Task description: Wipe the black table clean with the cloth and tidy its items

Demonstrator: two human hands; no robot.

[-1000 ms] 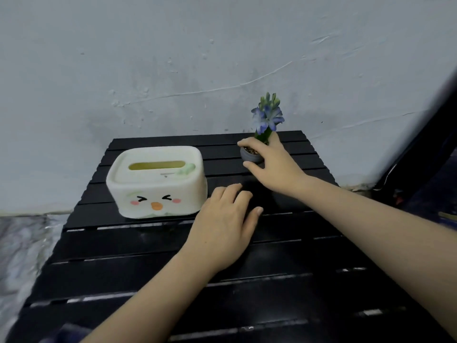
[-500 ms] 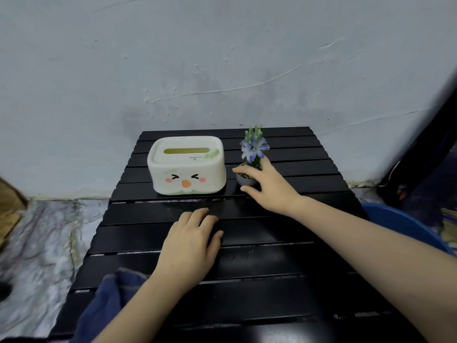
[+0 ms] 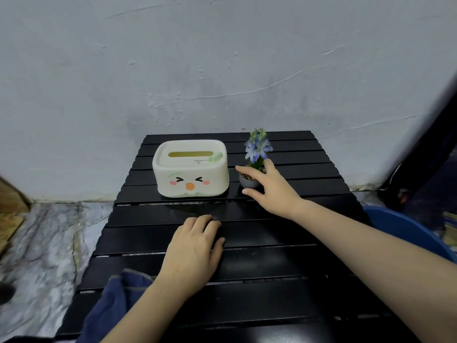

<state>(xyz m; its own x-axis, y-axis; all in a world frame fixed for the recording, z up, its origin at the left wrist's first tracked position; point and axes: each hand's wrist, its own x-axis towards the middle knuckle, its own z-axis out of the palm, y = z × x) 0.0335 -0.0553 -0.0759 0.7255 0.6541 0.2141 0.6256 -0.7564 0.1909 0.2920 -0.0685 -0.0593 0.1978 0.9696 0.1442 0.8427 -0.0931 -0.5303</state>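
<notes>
A black slatted table (image 3: pixel 272 298) stands against a pale wall. On its far half sits a cream tissue box (image 3: pixel 190 169) with a cartoon face. Just right of the box is a small grey flower pot (image 3: pixel 248 180) with a blue flower, and my right hand (image 3: pixel 269 189) grips it, index finger over the rim and thumb at its base. My left hand (image 3: pixel 193 251) rests flat on the middle slats, fingers relaxed, holding nothing. A dark blue cloth (image 3: pixel 111 303) lies bunched at the table's near left corner, partly under my left forearm.
Grey marbled floor (image 3: pixel 44 243) lies left of the table. A blue tub (image 3: pixel 405 229) sits at the table's right side, below a dark upright edge (image 3: pixel 435 134). Brown boards (image 3: pixel 10 206) lean at the far left.
The view has pulled back, showing more table and the cloth. My right hand moved the flower pot left, closer to the tissue box. My left hand drew back toward the table's middle.
</notes>
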